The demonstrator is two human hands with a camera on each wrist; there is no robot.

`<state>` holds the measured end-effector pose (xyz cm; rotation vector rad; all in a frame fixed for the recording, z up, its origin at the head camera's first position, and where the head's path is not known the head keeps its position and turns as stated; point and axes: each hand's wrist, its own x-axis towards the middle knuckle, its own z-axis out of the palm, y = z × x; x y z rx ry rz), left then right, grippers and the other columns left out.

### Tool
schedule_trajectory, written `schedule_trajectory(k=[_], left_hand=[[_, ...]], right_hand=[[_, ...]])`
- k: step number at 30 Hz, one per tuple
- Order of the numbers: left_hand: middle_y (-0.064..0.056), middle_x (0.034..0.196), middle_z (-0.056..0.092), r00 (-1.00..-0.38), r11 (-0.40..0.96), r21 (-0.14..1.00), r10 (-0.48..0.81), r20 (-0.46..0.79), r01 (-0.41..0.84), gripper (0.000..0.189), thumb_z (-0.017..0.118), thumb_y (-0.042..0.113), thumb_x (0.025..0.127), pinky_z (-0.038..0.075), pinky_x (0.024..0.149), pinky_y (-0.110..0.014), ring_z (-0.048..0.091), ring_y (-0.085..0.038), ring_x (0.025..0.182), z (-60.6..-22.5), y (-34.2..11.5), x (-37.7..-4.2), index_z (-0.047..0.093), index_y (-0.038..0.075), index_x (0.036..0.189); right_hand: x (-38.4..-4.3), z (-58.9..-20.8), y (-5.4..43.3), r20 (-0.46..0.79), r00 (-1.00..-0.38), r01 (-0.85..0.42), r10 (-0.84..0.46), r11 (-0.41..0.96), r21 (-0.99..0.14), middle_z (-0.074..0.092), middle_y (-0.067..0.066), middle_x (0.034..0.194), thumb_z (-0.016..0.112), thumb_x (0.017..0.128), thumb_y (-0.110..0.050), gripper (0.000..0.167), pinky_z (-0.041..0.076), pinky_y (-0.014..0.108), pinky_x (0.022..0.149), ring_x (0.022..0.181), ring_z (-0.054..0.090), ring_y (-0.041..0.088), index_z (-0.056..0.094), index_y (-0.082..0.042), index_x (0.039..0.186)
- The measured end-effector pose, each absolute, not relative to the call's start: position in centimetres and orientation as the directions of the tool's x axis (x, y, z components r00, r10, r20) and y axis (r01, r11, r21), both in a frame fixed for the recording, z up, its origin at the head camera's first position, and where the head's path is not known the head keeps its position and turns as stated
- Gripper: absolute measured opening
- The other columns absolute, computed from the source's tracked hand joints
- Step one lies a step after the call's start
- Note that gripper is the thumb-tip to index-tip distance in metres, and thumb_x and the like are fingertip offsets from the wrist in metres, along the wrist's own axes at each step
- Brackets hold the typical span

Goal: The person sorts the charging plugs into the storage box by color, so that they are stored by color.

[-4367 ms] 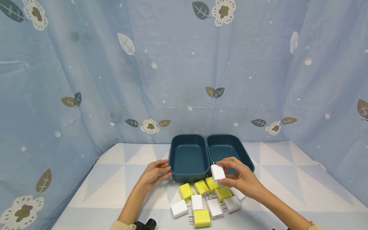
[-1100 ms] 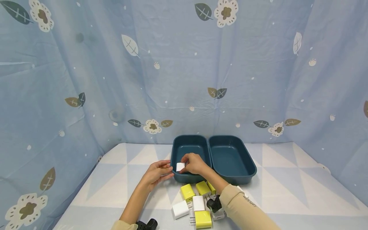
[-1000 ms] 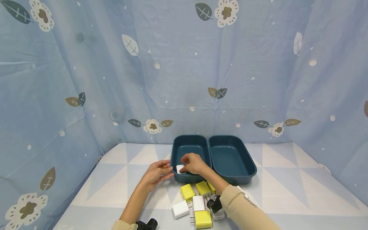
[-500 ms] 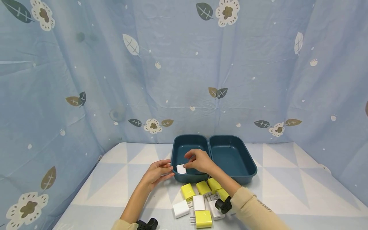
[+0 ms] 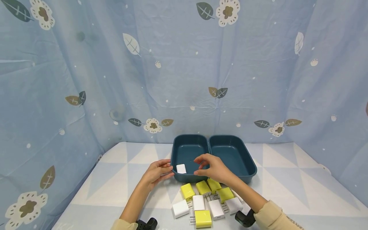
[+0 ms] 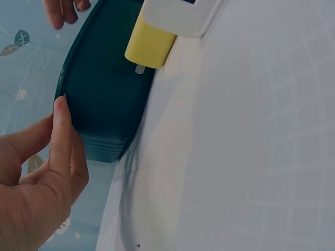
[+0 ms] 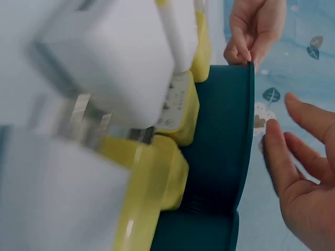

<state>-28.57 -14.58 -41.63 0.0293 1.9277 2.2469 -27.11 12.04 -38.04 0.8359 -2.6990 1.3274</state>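
Observation:
My left hand (image 5: 156, 174) rests its nearly straight fingertips against the near left corner of the left dark teal bin (image 5: 176, 150). In the left wrist view the left fingers (image 6: 60, 133) meet the bin's rim. A white charger (image 5: 181, 168) lies inside that bin, near the front left corner. Over the bin's front right side hovers my right hand (image 5: 214, 167), thumb and fingers apart with nothing between them. The right wrist view also shows the right hand (image 7: 309, 157) holding nothing. Below the bins lie several yellow chargers (image 5: 203, 219) and several white chargers (image 5: 180, 209).
A second teal bin (image 5: 253, 166) stands right against the first, partly behind my right hand. The chargers lie close together, some with metal prongs showing. A patterned blue curtain (image 5: 184, 80) hangs behind the table (image 5: 115, 179). Both wrists carry black camera mounts (image 5: 245, 218).
My right hand brought the white charger from above the pile into the left bin, let it go, and drew back to the right. The left hand stays at the bin's corner.

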Motion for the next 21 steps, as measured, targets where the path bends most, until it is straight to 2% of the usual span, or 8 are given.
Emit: schedule_trajectory(k=[4, 8, 15, 21], left_hand=[[-0.012, 0.101, 0.053, -0.984, -0.139, 0.982, 0.145, -0.105, -0.125, 0.044, 0.058, -0.011, 0.093, 0.061, 0.082, -0.036, 0.063, -0.018, 0.091, -41.6, -14.6, -28.6, 0.046, -0.014, 0.136], [-0.011, 0.1, 0.053, -0.983, -0.146, 0.982, 0.152, -0.101, -0.123, 0.045, 0.058, -0.011, 0.093, 0.061, 0.082, -0.036, 0.063, -0.018, 0.09, -41.7, -14.6, -28.6, 0.045, -0.015, 0.136], [-0.009, 0.098, 0.052, -0.981, -0.167, 0.981, 0.181, -0.07, -0.101, 0.049, 0.057, -0.011, 0.093, 0.061, 0.082, -0.035, 0.06, -0.017, 0.085, -41.7, -14.6, -28.4, 0.039, -0.019, 0.138], [-0.009, 0.098, 0.052, -0.981, -0.163, 0.981, 0.18, -0.076, -0.106, 0.049, 0.057, -0.011, 0.094, 0.061, 0.083, -0.035, 0.06, -0.016, 0.086, -41.7, -14.7, -28.5, 0.039, -0.018, 0.138]], right_hand=[[-25.8, -38.0, 13.2, 0.278, -0.839, -0.502, -0.468, 0.465, -0.729, 0.061, -0.001, 0.115, 0.08, 0.085, -0.025, 0.04, 0.056, 0.03, 0.075, 0.093, 0.062, 0.012, 0.066, -0.017, 0.122], [-24.5, -37.7, 14.3, 0.291, -0.826, -0.508, -0.482, 0.415, -0.754, 0.061, 0.0, 0.114, 0.08, 0.085, -0.024, 0.04, 0.059, 0.026, 0.074, 0.092, 0.062, 0.013, 0.065, -0.016, 0.122], [-22.8, -37.7, 15.8, 0.267, -0.823, -0.493, -0.501, 0.398, -0.773, 0.06, 0.008, 0.117, 0.08, 0.085, -0.024, 0.042, 0.06, 0.027, 0.076, 0.094, 0.061, 0.015, 0.064, -0.015, 0.123], [-21.7, -38.5, 16.8, 0.237, -0.826, -0.475, -0.511, 0.407, -0.78, 0.06, 0.013, 0.119, 0.081, 0.084, -0.024, 0.043, 0.06, 0.025, 0.075, 0.093, 0.061, 0.013, 0.065, -0.013, 0.122]])
